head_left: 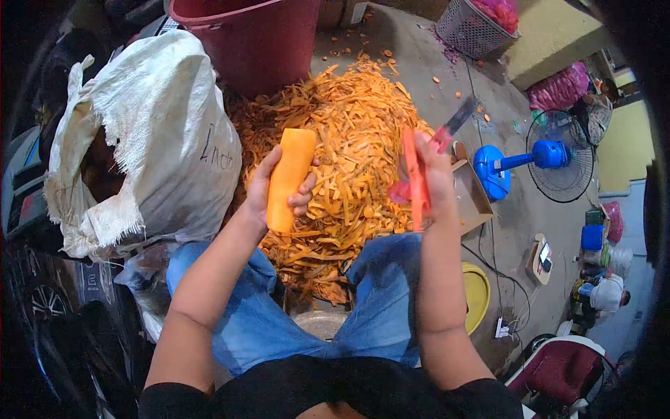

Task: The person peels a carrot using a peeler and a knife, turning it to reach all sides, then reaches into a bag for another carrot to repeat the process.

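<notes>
My left hand [259, 187] is closed around a thick peeled carrot [292, 174], upright and cut flat at its top end. My right hand [439, 176] grips a red peeler [417, 185], which hangs down along the fingers. A knife [458, 117] with a red handle also sticks out of that hand, its dark blade pointing up and to the right. Between and beyond both hands lies a large heap of orange peelings [356, 150] on the floor, reaching down between my knees.
A torn white sack [167, 133] stands at left, beside a big dark red tub [251, 49]. To the right are a cardboard box [473, 199], a blue fan [495, 167], a yellow container [477, 297] and cables. A grey basket [467, 31] stands at the back. A person [607, 293] is far right.
</notes>
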The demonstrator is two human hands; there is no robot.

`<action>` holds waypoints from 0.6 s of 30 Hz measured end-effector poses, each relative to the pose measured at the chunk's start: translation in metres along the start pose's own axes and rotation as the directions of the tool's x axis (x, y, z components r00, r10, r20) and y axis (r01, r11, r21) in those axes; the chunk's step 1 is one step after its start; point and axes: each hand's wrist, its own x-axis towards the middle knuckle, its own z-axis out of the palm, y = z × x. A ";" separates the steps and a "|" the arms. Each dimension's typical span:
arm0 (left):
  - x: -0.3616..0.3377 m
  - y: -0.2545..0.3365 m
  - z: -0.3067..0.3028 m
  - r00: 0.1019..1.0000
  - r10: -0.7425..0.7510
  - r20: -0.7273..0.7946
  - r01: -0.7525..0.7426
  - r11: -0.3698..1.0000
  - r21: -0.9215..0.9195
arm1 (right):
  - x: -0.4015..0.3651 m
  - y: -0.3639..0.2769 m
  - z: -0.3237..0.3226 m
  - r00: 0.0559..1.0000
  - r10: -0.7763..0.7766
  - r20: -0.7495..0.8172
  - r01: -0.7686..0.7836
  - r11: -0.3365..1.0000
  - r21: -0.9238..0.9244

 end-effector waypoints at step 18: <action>0.018 0.005 0.022 0.796 0.023 -0.605 0.239 -0.930 0.279 | 0.043 0.026 -0.013 0.959 -0.102 -0.264 0.015 0.950 -0.313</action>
